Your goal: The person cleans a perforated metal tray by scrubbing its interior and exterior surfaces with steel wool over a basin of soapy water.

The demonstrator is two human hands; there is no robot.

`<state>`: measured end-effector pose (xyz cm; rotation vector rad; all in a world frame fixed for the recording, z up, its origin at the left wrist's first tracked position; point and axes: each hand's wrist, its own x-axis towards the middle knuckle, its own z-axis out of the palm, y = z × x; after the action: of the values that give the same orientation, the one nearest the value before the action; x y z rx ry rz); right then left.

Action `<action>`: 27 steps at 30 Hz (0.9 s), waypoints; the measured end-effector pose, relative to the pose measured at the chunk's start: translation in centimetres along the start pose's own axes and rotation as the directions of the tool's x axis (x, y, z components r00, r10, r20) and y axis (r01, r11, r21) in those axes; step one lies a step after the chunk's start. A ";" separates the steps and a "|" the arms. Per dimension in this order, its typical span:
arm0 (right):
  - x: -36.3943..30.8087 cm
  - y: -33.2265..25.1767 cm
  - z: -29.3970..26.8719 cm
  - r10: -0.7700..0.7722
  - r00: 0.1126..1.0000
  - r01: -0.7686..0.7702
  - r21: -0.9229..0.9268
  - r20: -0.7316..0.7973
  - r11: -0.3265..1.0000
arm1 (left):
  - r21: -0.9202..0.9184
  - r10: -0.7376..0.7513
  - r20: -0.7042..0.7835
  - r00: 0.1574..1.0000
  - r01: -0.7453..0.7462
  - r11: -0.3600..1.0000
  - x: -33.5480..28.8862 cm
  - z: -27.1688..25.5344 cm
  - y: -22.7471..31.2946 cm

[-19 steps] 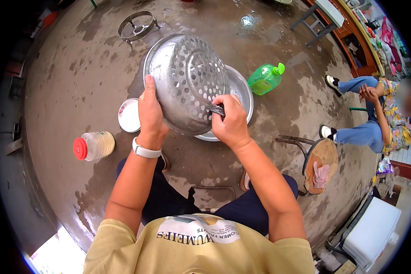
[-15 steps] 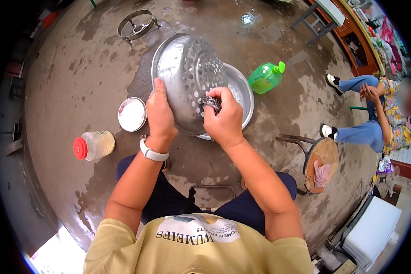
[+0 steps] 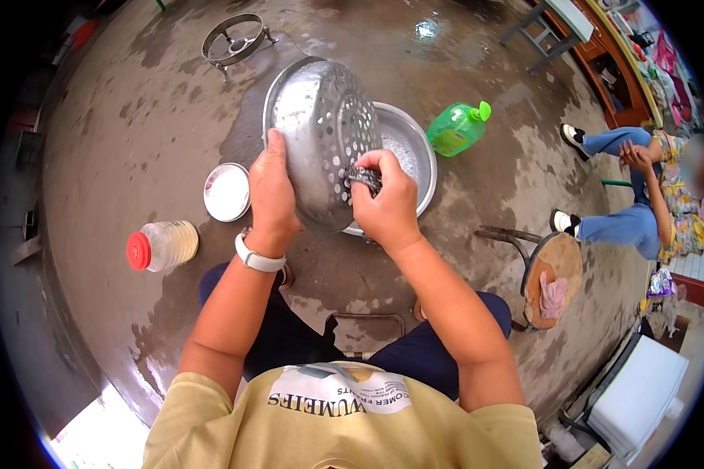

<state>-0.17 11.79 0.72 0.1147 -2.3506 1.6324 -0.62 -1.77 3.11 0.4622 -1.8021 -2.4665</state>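
Observation:
A metal colander [image 3: 309, 117], tilted with its pierced underside toward me, is held up over a metal basin [image 3: 428, 156]. My left hand [image 3: 272, 191] grips the colander's near left rim, thumb on the outer wall and the other fingers hidden behind it. My right hand [image 3: 387, 202] pinches a steel wool scrubber [image 3: 365, 178] against the holes in the colander's base. Soapy water [image 3: 399, 144] shows in the part of the basin that the colander does not cover.
Right of the basin stands a green pump bottle [image 3: 456, 129]. To the left are a small white dish [image 3: 228, 192] and a red-lidded jar [image 3: 164, 246] on its side. A metal ring stand [image 3: 233, 48] is farther off. At right are a stool with a pink cloth [image 3: 553, 297] and a seated person [image 3: 633, 195].
The colander has tilted slightly more on edge and shifted a little right. My right hand stays pressed to its base with the scrubber.

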 end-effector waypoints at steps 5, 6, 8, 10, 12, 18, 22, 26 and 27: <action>-0.4 2.0 -2.0 -0.270 0.944 0.290 -0.087 0.188 0.953 | -0.297 -0.151 0.037 0.988 0.155 0.942 1.9 -1.9 0.3; -0.2 2.6 -2.4 -0.319 0.928 0.341 -0.092 0.190 0.936 | -0.293 -0.156 0.043 0.987 0.162 0.942 2.2 -2.5 0.3; 0.8 3.1 -3.3 -0.256 0.951 0.280 -0.137 0.173 0.950 | -0.356 -0.148 0.074 0.986 0.165 0.920 2.6 -3.1 0.6; 1.6 3.0 -4.6 -0.073 0.984 0.095 -0.129 0.165 0.987 | -0.418 -0.156 0.131 0.979 0.197 0.887 3.3 -4.3 0.7; 3.0 3.1 -6.4 0.033 0.996 -0.038 0.059 0.081 0.998 | -0.454 -0.152 0.145 0.978 0.202 0.868 3.8 -4.4 0.6; 5.7 3.7 -10.2 0.379 0.925 -0.270 0.649 -0.030 0.711 | -0.587 -0.168 0.250 0.954 0.287 0.757 3.4 -4.4 1.5; 6.0 4.3 -10.5 0.497 0.861 -0.393 0.762 0.109 0.514 | -0.627 -0.131 0.327 0.936 0.318 0.711 3.6 -4.7 1.4; 6.0 3.8 -10.2 0.550 0.802 -0.487 0.787 0.232 0.379 | -0.614 -0.139 0.317 0.938 0.314 0.724 3.9 -4.8 1.4; 6.1 4.0 -10.3 0.558 0.791 -0.496 0.796 0.249 0.348 | -0.579 -0.204 0.299 0.932 0.348 0.738 4.1 -4.7 1.0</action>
<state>-5.04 23.32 2.06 -0.5949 -1.3346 2.9160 -3.43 -7.35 1.86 0.4402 -0.8690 -3.2152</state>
